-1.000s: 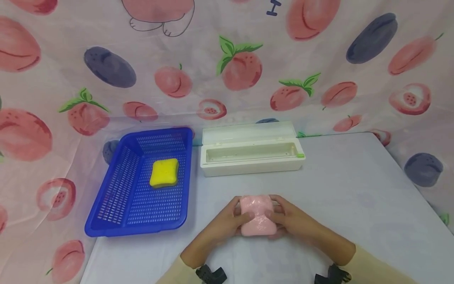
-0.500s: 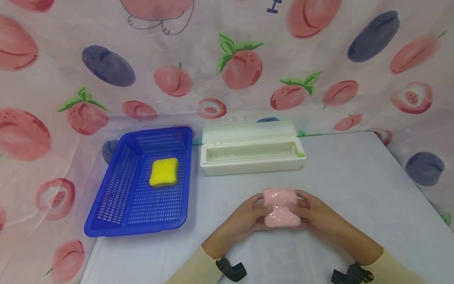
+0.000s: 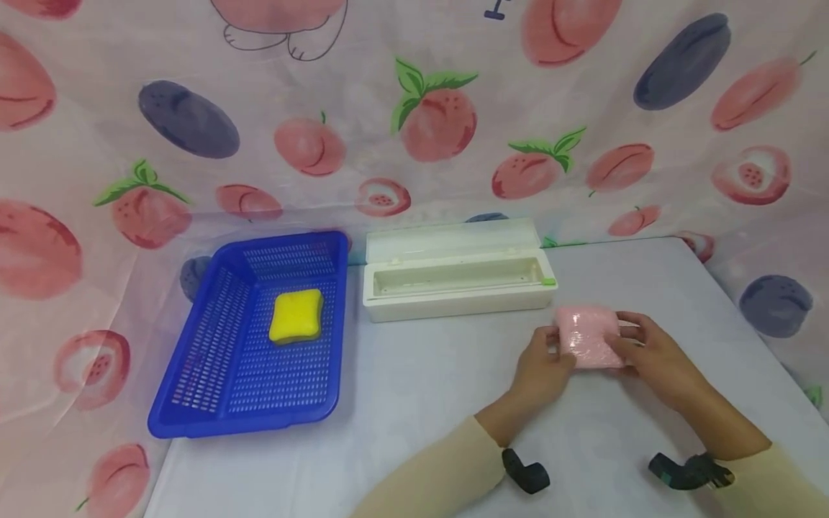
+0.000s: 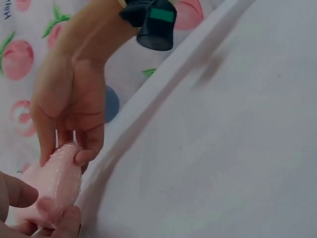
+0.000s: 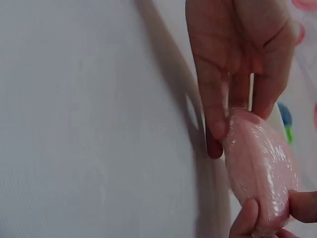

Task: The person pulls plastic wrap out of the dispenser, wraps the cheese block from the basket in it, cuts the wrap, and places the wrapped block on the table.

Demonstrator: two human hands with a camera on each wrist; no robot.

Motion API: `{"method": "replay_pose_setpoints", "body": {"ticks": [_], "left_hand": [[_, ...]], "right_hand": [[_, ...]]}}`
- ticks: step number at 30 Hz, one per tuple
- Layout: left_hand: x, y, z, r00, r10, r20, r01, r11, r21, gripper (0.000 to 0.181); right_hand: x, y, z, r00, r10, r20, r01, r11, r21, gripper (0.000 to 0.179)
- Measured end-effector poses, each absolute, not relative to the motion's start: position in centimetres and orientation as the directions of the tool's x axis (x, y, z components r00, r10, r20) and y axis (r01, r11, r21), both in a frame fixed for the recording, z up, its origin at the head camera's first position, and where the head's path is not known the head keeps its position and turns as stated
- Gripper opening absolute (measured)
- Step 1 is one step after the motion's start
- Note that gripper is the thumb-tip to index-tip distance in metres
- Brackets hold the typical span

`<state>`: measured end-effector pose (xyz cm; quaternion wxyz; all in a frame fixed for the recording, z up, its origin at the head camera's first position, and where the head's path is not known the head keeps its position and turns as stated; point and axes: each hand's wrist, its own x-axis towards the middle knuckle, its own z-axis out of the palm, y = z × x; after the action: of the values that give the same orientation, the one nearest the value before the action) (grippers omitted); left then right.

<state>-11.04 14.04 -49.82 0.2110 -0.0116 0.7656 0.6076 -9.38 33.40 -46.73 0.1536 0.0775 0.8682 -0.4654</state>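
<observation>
Peach-print backdrop (image 3: 363, 93), white tabletop (image 3: 414, 417); left hand (image 3: 540, 370) and right hand (image 3: 657, 363) both pinch the pink block (image 3: 586, 332), 4 o'clock from the white box (image 3: 460, 308); clear film (image 5: 270, 158) looks pretty much wrapped on, imo, but it's not let go yet; can't tell about loose ends.

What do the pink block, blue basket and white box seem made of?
Pink block: glossy clear film outside, likely plastic, showing glints and creases; the core could be foam. Blue basket: probably moulded plastic, slight sheen, regular slots. White box: likely hard plastic, smooth, crisp edges.
</observation>
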Motion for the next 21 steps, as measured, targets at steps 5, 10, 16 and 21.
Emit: {"method": "replay_pose_setpoints", "body": {"ticks": [5, 10, 16, 21], "left_hand": [[-11.5, 17.3, -49.6, -0.916, 0.318, -0.246, -0.089, 0.437, 0.895, 0.059], [-12.0, 18.7, -49.3, -0.884, 0.393, -0.254, 0.021, 0.577, 0.816, 0.063], [-12.3, 18.4, -49.1, -0.837, 0.490, -0.244, 0.137, 0.620, 0.773, 0.062], [-12.3, 18.2, -49.2, -0.812, 0.532, -0.241, 0.194, 0.634, 0.749, 0.061]], "right_hand": [[-10.2, 36.0, -46.9, -0.953, 0.103, -0.284, 0.284, 0.626, -0.726, 0.076], [-10.9, 37.5, -47.1, -0.945, 0.173, -0.276, 0.320, 0.659, -0.681, 0.075], [-11.3, 38.5, -47.7, -0.915, 0.198, -0.352, 0.395, 0.614, -0.683, 0.079], [-11.5, 39.4, -48.4, -0.919, 0.159, -0.362, 0.379, 0.618, -0.689, 0.080]]}}
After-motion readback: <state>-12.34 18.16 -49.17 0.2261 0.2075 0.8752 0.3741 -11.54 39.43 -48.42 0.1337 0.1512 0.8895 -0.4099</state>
